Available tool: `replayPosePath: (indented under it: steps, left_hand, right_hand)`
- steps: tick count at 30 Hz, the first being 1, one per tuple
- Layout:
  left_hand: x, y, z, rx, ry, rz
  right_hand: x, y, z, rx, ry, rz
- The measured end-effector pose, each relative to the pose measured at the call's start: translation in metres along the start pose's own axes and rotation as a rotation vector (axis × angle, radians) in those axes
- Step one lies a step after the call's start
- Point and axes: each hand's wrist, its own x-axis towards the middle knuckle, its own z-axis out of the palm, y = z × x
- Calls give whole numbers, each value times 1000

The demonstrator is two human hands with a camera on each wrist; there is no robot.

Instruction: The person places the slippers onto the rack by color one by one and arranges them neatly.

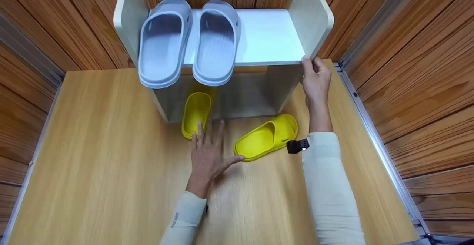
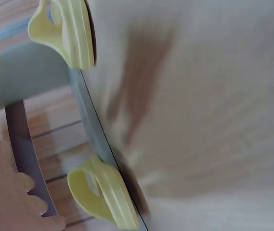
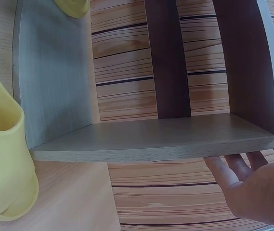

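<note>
My left hand is held with its fingers spread between two yellow slippers, holding neither. One yellow slipper stands partly inside the lower level of a pale shoe rack, its heel end sticking out in front. The other yellow slipper lies slanted on the floor before the rack, its toe end pointing to the right. My right hand grips the rack's right front edge, where the upper shelf meets the side panel. In the right wrist view, fingers lie along the panel's outer side.
Two light grey-blue slippers, a left one and a right one, sit on the upper shelf, their heels overhanging its front edge. Wood-plank walls and metal rails border the light wood floor.
</note>
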Motion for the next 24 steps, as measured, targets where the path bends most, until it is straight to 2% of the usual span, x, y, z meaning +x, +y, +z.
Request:
replayPosePath:
  steps: [4,8,15,19,24]
  left_hand:
    - [4,9,8,47,-47,32]
    - [6,15,15,80,-106,12]
    - [12,20,31,69,-200,4]
    - [11,16,40,-13,-207,-34]
    - [13,14,47,-168,-222,-30]
  right_hand:
    - [0,0,0,-13,8,-21]
    - [0,0,0,-12,-2,-4]
    - [1,3,-1,-28,-6,-10]
    - [-1,3,0,-6,-17,23]
    - [-2,0,0,3,-15,32]
